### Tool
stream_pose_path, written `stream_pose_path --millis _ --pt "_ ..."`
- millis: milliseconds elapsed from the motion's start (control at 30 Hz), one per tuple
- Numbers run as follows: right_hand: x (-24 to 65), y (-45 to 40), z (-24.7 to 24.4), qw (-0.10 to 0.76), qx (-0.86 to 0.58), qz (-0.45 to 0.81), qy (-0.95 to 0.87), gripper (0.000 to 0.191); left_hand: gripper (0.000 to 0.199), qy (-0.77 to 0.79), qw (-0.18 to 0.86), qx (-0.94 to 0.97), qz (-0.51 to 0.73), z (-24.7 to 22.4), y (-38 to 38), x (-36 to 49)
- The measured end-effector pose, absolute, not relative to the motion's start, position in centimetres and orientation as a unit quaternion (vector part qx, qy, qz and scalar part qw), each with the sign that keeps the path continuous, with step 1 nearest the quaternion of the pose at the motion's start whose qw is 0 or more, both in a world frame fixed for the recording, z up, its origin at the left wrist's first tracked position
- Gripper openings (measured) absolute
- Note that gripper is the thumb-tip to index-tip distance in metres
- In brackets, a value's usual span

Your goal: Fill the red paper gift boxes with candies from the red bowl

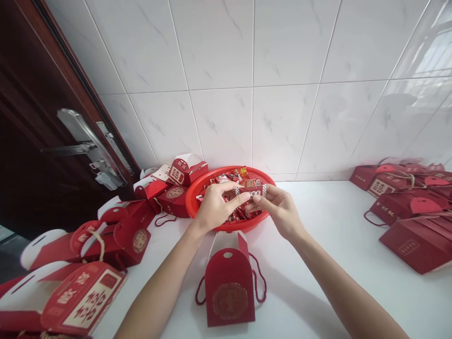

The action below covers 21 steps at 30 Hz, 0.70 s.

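Observation:
Both hands meet over a red plastic basket full of small wrapped candies. Between them they hold a small red packet with white-dotted ends. My left hand pinches its left side, and my right hand has the right side between thumb and fingers. Nearer to me, between my forearms, an open red box stands on the white table with its flaps up. Red cord handles hang at both its sides. Its inside is mostly hidden by the front flap.
Several open red boxes crowd the table's left side. More red boxes, mostly folded closed, lie at the right. A white tiled wall rises behind, and a dark door stands at the left.

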State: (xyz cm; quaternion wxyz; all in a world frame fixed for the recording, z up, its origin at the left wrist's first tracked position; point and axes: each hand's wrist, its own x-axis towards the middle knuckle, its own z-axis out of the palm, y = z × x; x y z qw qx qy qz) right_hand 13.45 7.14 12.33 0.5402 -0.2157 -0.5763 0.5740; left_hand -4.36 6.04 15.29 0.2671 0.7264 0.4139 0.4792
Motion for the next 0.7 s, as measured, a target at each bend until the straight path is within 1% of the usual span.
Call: stream_pose_path --millis 100,233,367,700 --pt "13.33 7.14 12.32 0.546 -0.225 0.565 -0.575 0.033 0.026 0.412 0.262 0.724 0.487 15.12 6.04 -4.18" --pt "13.58 7.20 12.33 0.543 -0.229 0.560 -0.582 0.039 0.029 0.386 0.290 0.725 0.492 15.14 6.21 -4.02" --pt "13.77 7.03 12.39 0.556 -0.225 0.533 -0.596 0.040 0.025 0.356 0.319 0.731 0.486 15.21 6.34 -4.10" --pt "13.65 7.43 12.09 0.557 -0.254 0.523 -0.593 0.035 0.022 0.381 0.248 0.769 0.449 14.74 6.57 -4.37"
